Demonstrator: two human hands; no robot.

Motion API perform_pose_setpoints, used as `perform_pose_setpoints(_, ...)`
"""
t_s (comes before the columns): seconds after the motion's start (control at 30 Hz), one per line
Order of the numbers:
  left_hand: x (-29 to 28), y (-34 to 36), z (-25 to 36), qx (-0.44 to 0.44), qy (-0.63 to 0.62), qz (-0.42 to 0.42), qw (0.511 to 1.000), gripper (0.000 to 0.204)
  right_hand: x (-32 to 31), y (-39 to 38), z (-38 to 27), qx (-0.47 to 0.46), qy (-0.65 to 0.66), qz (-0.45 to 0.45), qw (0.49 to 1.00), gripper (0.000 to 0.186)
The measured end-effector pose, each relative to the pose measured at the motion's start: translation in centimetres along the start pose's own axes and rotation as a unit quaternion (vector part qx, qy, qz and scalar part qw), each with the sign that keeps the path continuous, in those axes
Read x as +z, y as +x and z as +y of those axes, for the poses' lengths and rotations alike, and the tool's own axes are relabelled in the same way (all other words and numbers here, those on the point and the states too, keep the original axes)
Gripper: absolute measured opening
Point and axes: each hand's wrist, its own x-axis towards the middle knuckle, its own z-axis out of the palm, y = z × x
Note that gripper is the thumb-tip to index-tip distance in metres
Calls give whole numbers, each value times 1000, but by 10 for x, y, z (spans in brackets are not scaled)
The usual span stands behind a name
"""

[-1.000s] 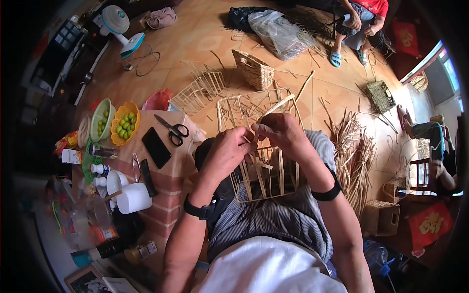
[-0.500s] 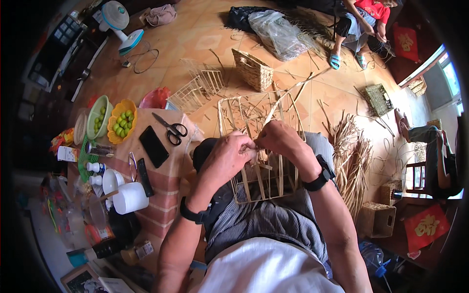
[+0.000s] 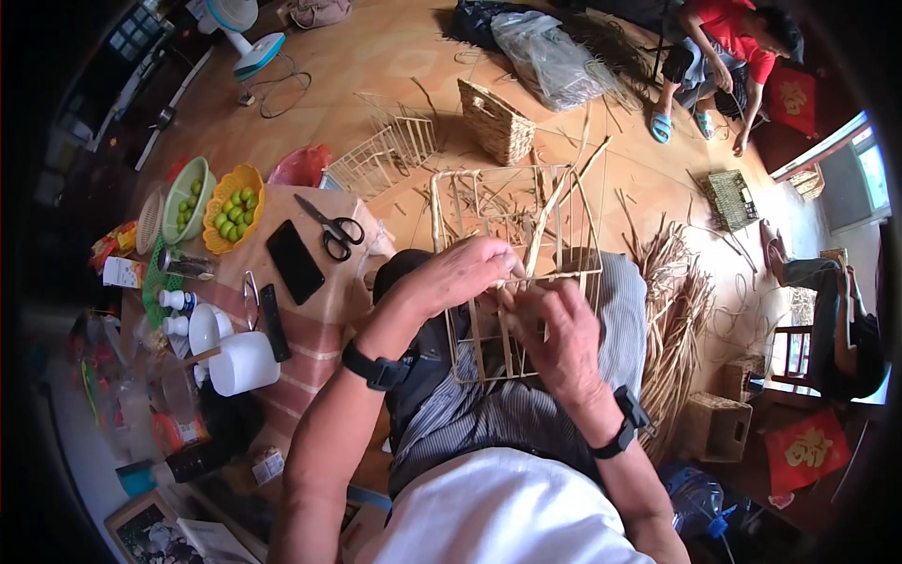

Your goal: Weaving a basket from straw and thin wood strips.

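Note:
A box-shaped basket frame (image 3: 481,380) of thin rods stands on my lap, its sides mostly unwoven. A pale dried stalk (image 3: 542,230) winds onto it and rises past its far side. My left hand (image 3: 467,274) is closed at the near top rod, its fingertips pinching there. Just right of it and lower, my right hand (image 3: 564,340) has its fingers curled in, thumb and forefinger on the stalk by the rod. The fingertips of both hands are partly hidden.
On the left table (image 3: 310,343) lie scissors (image 3: 334,228), a black phone (image 3: 295,262), a yellow bowl of green fruit (image 3: 232,209) and a white cup (image 3: 244,365). A stalk bundle (image 3: 665,329) lies right. Beyond are a woven basket (image 3: 496,122), another frame (image 3: 383,150) and a seated person (image 3: 728,56).
My right hand has moved down and toward me, turning its fingers to the near rod. My left hand has shifted slightly right. The frame tilts differently, and the seated person reaches down with one hand.

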Motion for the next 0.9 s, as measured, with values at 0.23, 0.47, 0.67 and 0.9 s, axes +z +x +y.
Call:
perform_pose_setpoints(0.23, 15, -14, -11, 87, 71, 69, 991, 26, 11, -5, 2, -64, 53, -6, 997, 23)
perform_pose_setpoints(0.47, 52, -38, 13, 98, 241, 260, 930, 19, 8, -16, -9, 102, 180, -121, 971, 20)
perform_pose_setpoints(0.67, 71, -37, -3, 154, 254, 362, 884, 18, 4, -29, -3, 193, 277, -183, 923, 24)
perform_pose_setpoints(0.9, 57, -37, -5, 162, 259, 301, 903, 18, 3, -30, -3, 132, 340, -108, 925, 29)
